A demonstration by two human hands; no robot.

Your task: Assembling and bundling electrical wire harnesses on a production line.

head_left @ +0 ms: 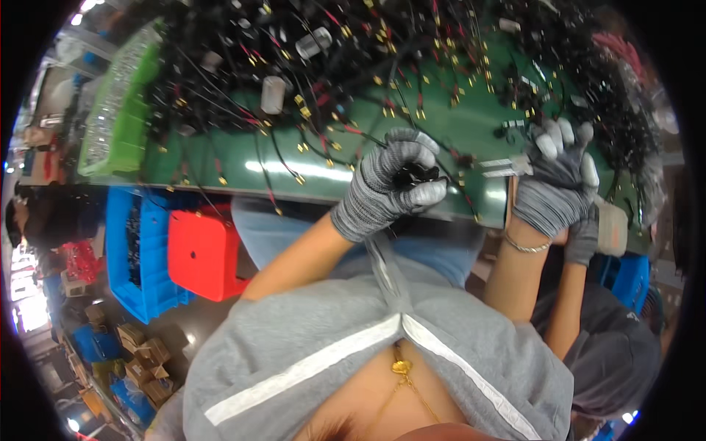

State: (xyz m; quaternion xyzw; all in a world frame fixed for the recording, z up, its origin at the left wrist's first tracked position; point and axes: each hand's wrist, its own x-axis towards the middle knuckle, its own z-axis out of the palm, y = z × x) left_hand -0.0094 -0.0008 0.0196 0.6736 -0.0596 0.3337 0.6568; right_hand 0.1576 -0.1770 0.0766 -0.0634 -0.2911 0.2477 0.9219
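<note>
My left hand (393, 178), in a grey knitted glove with pale fingertips, is near the middle of the bench's front edge. Its fingers curl round a small bunch of black cable (421, 176), partly hidden by the glove. My right hand (557, 173), gloved alike, is farther right over the bench with its fingers loosely bent and apart. Beside it are two short silver strips (496, 167); whether the hand touches them I cannot tell. Several black and red wire leads (294, 165) with brass-coloured ends lie on the green bench top (456, 132) around both hands.
A big heap of black cables (220, 66) covers the bench's far side. At left stands a green basket (121, 110) of clear parts. Below the edge are a blue crate (121, 250) and a red stool (198, 253). A co-worker's gloved hand (582, 239) is close to my right wrist.
</note>
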